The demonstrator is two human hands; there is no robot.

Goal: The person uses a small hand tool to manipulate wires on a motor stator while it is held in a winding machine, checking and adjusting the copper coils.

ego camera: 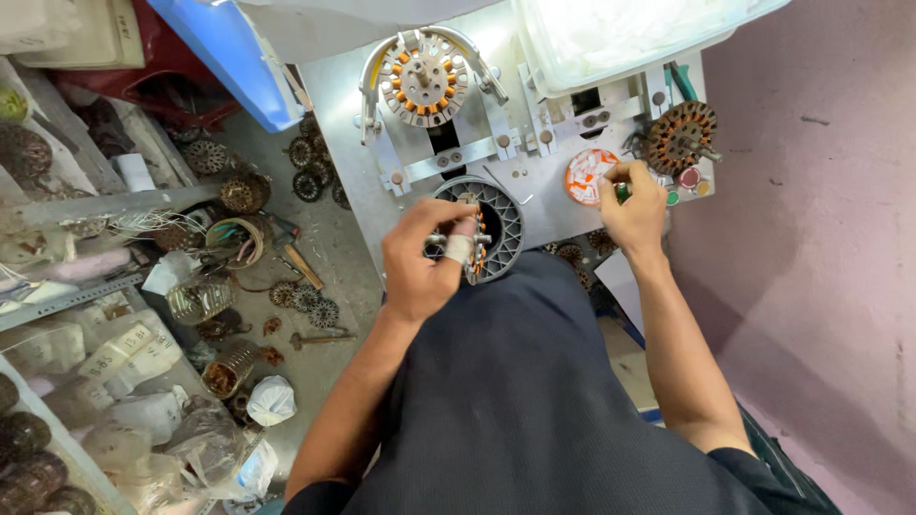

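My left hand (427,259) is clamped around a small wound motor core (474,250), holding it at the nine o'clock edge of the grey finned ring (506,221) on the metal bench (353,124). My right hand (632,208), at three o'clock from the ring, pinches a small green-tipped tool (622,192) beside the orange-and-white disc (587,175). Another wound core (424,80) sits clamped at twelve o'clock.

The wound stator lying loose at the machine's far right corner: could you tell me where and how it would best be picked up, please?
Probably by its outer rim, coming down from above. The wound stator lies flat on the metal plate, its round edge mostly exposed, so fingers can pinch across it. Its shaft sticks out sideways and looks thin; the copper windings are best left untouched.
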